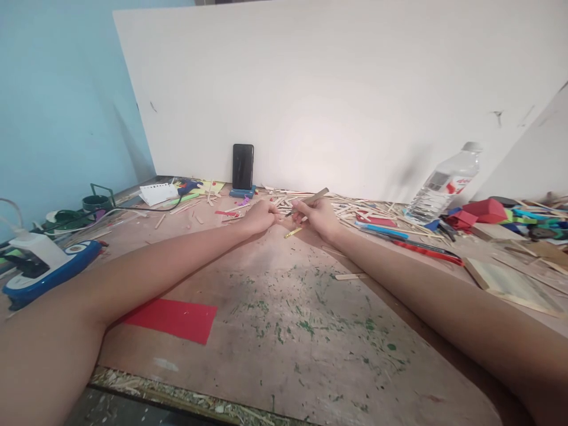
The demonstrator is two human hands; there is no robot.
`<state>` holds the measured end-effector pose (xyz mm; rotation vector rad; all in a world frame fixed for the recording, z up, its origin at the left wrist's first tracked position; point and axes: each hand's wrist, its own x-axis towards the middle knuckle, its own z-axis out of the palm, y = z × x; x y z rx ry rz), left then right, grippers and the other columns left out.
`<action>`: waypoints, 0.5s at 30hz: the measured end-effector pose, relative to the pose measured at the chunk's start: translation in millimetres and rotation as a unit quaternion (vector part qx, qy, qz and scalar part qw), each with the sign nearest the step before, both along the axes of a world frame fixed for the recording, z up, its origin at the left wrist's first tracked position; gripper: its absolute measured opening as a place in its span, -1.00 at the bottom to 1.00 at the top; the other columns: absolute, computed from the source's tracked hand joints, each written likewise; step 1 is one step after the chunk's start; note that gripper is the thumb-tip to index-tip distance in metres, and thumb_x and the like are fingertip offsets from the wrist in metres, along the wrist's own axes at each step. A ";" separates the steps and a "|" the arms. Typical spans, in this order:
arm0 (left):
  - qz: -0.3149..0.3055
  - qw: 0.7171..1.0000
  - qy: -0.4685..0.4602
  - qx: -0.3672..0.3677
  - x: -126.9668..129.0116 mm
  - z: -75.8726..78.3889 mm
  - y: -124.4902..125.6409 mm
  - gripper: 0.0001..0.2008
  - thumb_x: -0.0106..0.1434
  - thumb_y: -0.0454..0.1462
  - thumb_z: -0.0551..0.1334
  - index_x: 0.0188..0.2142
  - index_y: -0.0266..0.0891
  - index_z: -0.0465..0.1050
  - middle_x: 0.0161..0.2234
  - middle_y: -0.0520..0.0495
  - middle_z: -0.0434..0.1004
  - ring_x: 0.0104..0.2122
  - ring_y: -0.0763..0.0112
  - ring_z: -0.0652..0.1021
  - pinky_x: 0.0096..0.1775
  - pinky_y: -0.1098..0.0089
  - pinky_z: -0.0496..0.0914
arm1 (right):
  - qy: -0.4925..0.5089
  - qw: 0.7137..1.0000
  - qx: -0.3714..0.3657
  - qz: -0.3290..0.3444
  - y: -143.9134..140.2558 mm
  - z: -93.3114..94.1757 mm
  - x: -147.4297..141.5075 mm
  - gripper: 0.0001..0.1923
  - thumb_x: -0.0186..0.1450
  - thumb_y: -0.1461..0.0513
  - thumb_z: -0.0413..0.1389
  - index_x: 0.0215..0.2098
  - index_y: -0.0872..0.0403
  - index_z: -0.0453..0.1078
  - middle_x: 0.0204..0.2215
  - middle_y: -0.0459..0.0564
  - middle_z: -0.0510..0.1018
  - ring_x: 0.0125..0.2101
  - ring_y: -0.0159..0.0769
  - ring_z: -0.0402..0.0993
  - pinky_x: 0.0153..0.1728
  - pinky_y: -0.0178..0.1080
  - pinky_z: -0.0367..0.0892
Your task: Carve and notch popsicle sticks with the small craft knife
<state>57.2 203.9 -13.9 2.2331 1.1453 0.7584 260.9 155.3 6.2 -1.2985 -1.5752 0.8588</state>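
Both my arms stretch far forward over the wooden worktop (284, 307). My right hand (318, 216) grips a thin craft knife (310, 199) like a pen, its tip pointing left toward my left hand (261, 216). My left hand is closed, pinching something small between the fingertips; what it is I cannot make out. A short yellowish stick piece (293, 232) lies on the board just below the two hands. Many thin wooden sticks (355, 208) are scattered right behind the hands.
A black phone (243, 166) stands on a blue holder against the white back panel. A plastic water bottle (446, 183), red paper boxes (486, 209), pens and a framed panel (515, 285) crowd the right. A red sheet (171, 318) lies near left; a blue-white device (42, 263) sits far left.
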 end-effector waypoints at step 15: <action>0.019 0.999 -0.026 -0.013 -2.2 -3.9 -0.6 -0.66 0.51 -0.10 0.34 0.12 -0.27 0.52 0.07 -0.16 0.59 -0.02 0.17 0.64 0.01 0.10 0.61 | -0.074 0.996 0.040 0.043 -3.4 -2.4 -0.3 -0.65 0.50 0.06 0.26 0.14 0.08 0.49 0.07 0.08 0.60 -0.04 -0.13 0.62 -0.04 0.00 0.61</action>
